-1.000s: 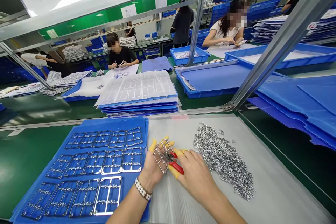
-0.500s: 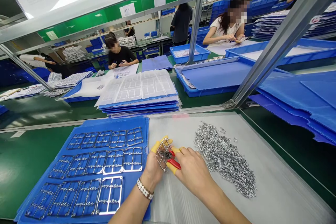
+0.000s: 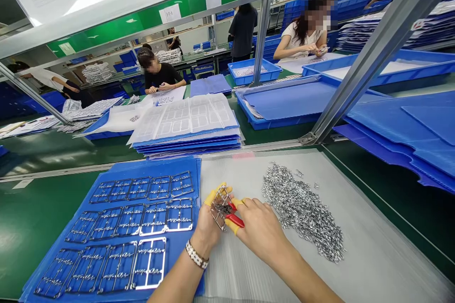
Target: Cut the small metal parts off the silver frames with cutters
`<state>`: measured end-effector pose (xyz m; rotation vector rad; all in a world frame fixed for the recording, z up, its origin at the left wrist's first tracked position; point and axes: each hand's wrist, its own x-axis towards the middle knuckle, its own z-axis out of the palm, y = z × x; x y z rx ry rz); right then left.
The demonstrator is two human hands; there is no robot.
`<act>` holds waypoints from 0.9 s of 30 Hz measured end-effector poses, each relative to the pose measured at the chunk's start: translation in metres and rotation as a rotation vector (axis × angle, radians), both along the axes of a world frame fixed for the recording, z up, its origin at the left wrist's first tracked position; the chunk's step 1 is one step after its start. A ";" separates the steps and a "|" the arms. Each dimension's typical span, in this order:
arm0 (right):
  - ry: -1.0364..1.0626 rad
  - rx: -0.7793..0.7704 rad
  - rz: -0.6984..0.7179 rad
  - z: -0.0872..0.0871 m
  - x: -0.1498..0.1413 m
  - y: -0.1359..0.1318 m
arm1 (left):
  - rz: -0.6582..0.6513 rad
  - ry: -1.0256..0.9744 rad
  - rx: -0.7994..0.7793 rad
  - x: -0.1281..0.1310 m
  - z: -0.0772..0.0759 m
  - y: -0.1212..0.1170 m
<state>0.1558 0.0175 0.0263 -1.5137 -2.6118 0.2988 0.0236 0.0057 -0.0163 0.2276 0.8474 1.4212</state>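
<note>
The left hand (image 3: 208, 229) gripped a metal frame (image 3: 213, 213) above a translucent plastic sheet (image 3: 359, 246), while the right hand (image 3: 259, 227) clenched red-handled pliers (image 3: 234, 220), with a heap of small metal pieces (image 3: 300, 210) to the right.

Red-handled cutters (image 3: 235, 219), flanked by yellow finger cots (image 3: 211, 196) and a silver metal frame (image 3: 222, 194). Left of the cutters: a blue corrugated sheet (image 3: 106, 169) bearing silver frames (image 3: 149, 238) in a repeating rectangular grid. Right of the cutters: a pale grey ribbed plastic sheet (image 3: 241, 265) under a speckled silver-and-black heap of small metal pieces (image 3: 302, 213); beyond both sheets, a glossy dark green worktop (image 3: 46, 203).
</note>
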 end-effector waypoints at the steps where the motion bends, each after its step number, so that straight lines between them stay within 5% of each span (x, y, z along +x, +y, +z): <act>1: -0.002 0.005 -0.002 0.001 0.000 -0.001 | 0.004 0.002 0.002 0.000 0.001 0.000; 10: -0.065 0.120 -0.005 0.005 -0.003 -0.007 | -0.009 0.017 0.008 0.001 0.002 0.000; 27: -0.066 0.113 -0.080 0.010 0.007 0.014 | -0.104 -0.082 -0.041 -0.002 0.004 -0.001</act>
